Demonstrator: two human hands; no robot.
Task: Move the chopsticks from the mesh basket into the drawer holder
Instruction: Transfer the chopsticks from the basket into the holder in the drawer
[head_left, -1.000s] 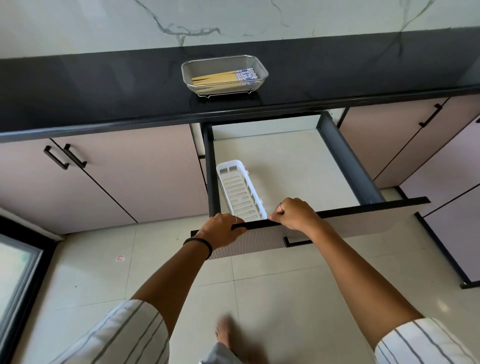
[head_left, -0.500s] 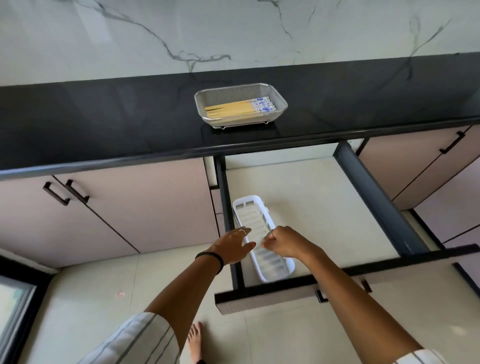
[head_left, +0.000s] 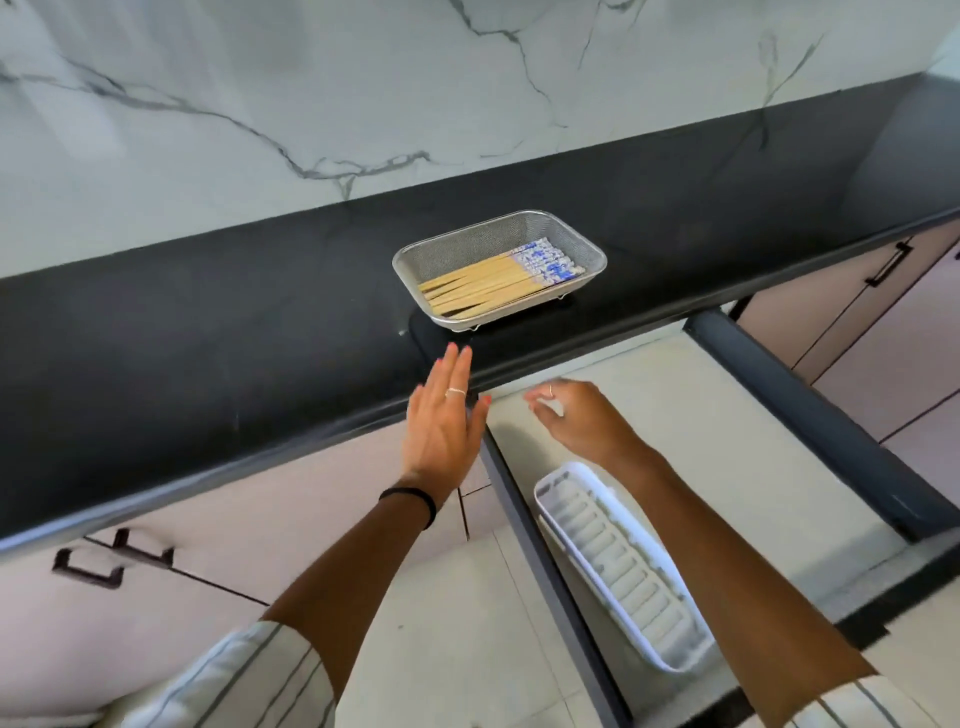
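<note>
Hovering left hand (head_left: 441, 421) fingers (head_left: 457, 371) near counter edge (head_left: 363, 415)

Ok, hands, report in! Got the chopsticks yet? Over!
Left hand open, right hand open, both empty. Chopsticks in mesh basket. Holder empty in open drawer. Nothing blocking.

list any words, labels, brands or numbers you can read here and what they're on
None can be read.
The chopsticks in the mesh basket have blue and white patterned ends: a pattern, too small to tell if it holds any characters.
The white holder in the drawer shows no label or mark.
</note>
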